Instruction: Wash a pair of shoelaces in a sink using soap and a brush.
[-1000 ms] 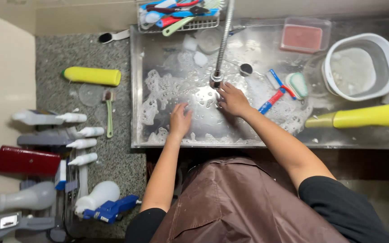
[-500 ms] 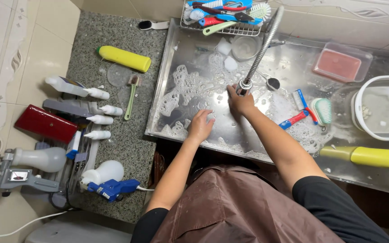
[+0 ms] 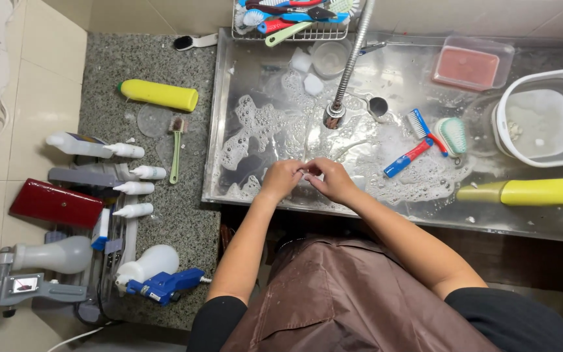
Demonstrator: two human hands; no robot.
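The fingers [image 3: 302,175] of both hands meet at the centre of the frame, curled around a small pale thing that is mostly hidden; what it is I cannot tell. The left hand [image 3: 280,180] pinches it from the left and the right hand [image 3: 332,181] from the right, knuckles up, over the near edge of the soapy stainless steel sink [image 3: 255,78], below the flexible metal tap hose [image 3: 346,65]. To rub it well, I judge, the hands should stay low over the basin under the stream, gripping firmly since suds make things slip. Further right lie a blue and red brush [image 3: 413,155] and a white plastic bucket [image 3: 500,120].
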